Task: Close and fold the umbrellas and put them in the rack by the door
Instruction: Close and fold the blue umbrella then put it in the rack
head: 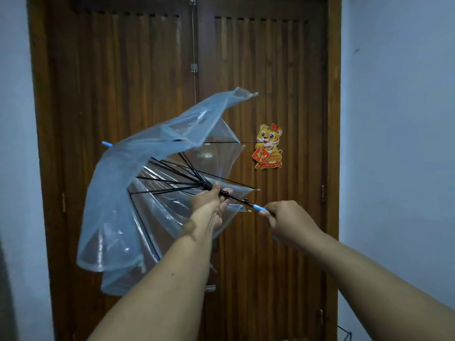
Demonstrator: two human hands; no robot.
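Observation:
A clear plastic umbrella (115, 198) with pale blue trim and black ribs hangs half open in front of me, its canopy sagging to the left and its blue tip pointing left. My left hand (209, 203) grips the black shaft right behind the runner where the ribs meet. My right hand (285, 222) is closed on the blue handle (259, 207) at the shaft's near end. The shaft runs from upper left to lower right between the two hands. No rack is in view.
A dark wooden double door (270, 82) fills the background, with a tiger sticker (269, 146) on its right leaf. Pale blue walls flank it on both sides. Thin dark ribs of another object (344, 333) peek in at the bottom right.

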